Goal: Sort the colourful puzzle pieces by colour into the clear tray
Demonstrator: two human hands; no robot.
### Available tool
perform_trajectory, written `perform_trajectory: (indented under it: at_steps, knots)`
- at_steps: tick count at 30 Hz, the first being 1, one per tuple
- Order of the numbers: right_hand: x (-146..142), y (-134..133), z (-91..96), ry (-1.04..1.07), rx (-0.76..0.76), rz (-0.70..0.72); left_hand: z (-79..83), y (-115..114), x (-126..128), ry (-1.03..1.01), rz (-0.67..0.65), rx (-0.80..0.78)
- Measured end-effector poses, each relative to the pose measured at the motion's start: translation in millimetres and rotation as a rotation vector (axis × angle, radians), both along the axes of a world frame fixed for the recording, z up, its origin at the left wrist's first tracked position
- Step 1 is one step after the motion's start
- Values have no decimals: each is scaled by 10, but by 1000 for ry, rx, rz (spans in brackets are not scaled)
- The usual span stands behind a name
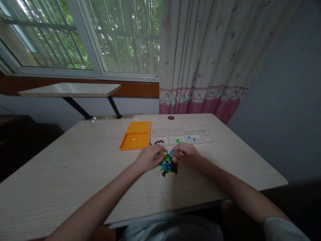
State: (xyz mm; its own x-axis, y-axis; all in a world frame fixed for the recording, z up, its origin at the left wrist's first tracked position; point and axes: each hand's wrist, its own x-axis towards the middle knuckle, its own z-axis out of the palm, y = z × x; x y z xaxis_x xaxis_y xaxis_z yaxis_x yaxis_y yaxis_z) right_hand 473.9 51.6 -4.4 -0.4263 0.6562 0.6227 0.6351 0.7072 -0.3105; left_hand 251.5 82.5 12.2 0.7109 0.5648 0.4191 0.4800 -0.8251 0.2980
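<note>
A small heap of tiny coloured pieces (169, 166), green, blue, black and brown, lies on the pale wooden table (75, 167). My left hand (149, 157) rests at the heap's left edge with its fingers curled in a pinch. My right hand (187, 154) sits at the heap's upper right, fingers also pinched together; a small blue piece (171, 153) shows between the two hands' fingertips. Just behind the hands lies a clear compartment tray (198, 134) holding a few sorted pieces: brown, green, blue and yellow.
An orange lid or shallow tray (136, 135) lies to the left of the clear tray. A round hole (171, 117) marks the table's far edge. Behind are a window, a wall shelf (70, 89) and a curtain (213, 67).
</note>
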Motion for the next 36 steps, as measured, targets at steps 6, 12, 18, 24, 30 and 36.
perform_trajectory:
  at_steps: [6, 12, 18, 24, 30, 36]
  knots:
    - [242, 12, 161, 39, 49, -212, -35, 163, -149, 184, 29, -12]
    - [307, 4, 196, 59, 34, -242, -53, 180, -160, 230, -44, 2]
    - [249, 6, 178, 11, 85, -222, -65, 166, -140, 315, -60, 51]
    - [250, 1, 183, 8, 72, -238, -83, 165, -136, 339, -58, 66]
    - [360, 43, 206, -20, 27, -251, -96, 179, -145, 315, -58, 51]
    - [746, 243, 189, -147, -181, -392, -99, 182, -151, 307, -55, 58]
